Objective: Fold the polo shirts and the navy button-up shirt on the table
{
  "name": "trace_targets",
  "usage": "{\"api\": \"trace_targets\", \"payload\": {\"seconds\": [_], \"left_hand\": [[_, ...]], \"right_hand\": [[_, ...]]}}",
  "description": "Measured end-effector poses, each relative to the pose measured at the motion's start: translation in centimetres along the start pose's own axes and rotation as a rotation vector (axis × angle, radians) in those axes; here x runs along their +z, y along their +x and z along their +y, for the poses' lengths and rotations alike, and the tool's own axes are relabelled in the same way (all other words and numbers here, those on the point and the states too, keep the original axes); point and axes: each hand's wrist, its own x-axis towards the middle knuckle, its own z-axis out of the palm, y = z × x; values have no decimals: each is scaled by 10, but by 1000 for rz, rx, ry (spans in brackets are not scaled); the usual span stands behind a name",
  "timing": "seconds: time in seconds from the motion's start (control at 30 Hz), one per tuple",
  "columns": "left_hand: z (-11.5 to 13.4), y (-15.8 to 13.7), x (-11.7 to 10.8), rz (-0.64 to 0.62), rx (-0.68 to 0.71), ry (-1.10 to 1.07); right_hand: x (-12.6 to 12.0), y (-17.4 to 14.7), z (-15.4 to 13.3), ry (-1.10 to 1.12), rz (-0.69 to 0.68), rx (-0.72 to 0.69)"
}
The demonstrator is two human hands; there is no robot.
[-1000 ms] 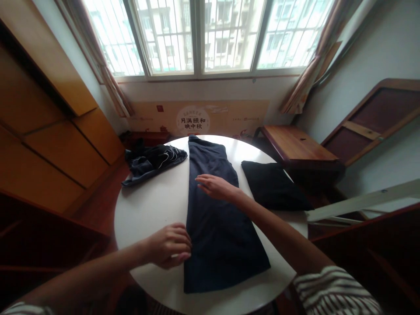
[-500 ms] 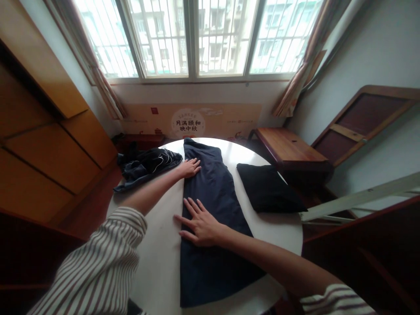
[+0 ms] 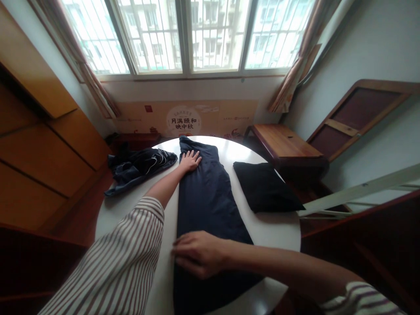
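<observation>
A dark navy garment (image 3: 205, 201) lies flat in a long, narrow shape on the round white table (image 3: 154, 218); I cannot tell its exact kind. Near its far end, my left hand (image 3: 190, 161) rests palm down with fingers spread, close to the left edge. My right hand (image 3: 200, 253) is over the nearer part at the left edge, fingers loosely bent and a little blurred, thumb apart from them. Whether it touches the cloth is unclear. Neither hand grips anything that I can see.
Left on the table sits a crumpled heap of dark clothes (image 3: 141, 168) with white cord. A folded black cloth item (image 3: 265, 188) lies at the right. Beyond the table stand a wooden stool-like table (image 3: 285, 140) and a leaning framed panel (image 3: 357, 116). Cabinets (image 3: 36, 162) line the left.
My right hand has drawn nearer to me along the garment, and its spread fingers have bent. My left hand stays by the far end, now turned more forward. The view has shifted slightly.
</observation>
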Motion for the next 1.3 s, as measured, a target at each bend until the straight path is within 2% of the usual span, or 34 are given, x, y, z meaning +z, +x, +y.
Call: {"api": "trace_targets", "payload": {"seconds": [0.07,0.13,0.2,0.27,0.37,0.5,0.6,0.87,0.97,1.03,1.07,1.17,1.3], "left_hand": [[-1,0,1,5,4,1],[-1,-1,1,6,5,6],[-2,-1,0,3,8,13],[-2,-1,-1,0,14,22],[-2,-2,-2,1,17,35],[-2,-2,-2,-2,14,47],[-3,1,-3,-19,14,61],[-16,16,-14,-104,107,130],[-18,14,-13,-104,136,148],[-20,13,-11,-114,151,158],[-21,14,-11,-123,159,162],[-24,19,-14,-167,193,175],[-32,26,-26,-228,247,193]], "right_hand": [[-28,17,36,-94,74,187],[-60,33,76,-191,174,440],[-86,42,111,-210,226,525],[-99,41,136,-216,252,559],[-95,27,156,-222,248,588],[-68,-1,161,-301,112,576],[-52,-21,145,-327,0,463],[-15,-61,44,-104,-126,-11],[-9,-61,26,3,-148,-173],[-19,-50,32,55,-123,-197],[-28,-41,41,46,-82,-159],[-69,-7,84,-121,129,102],[-118,27,142,-188,233,221]]}}
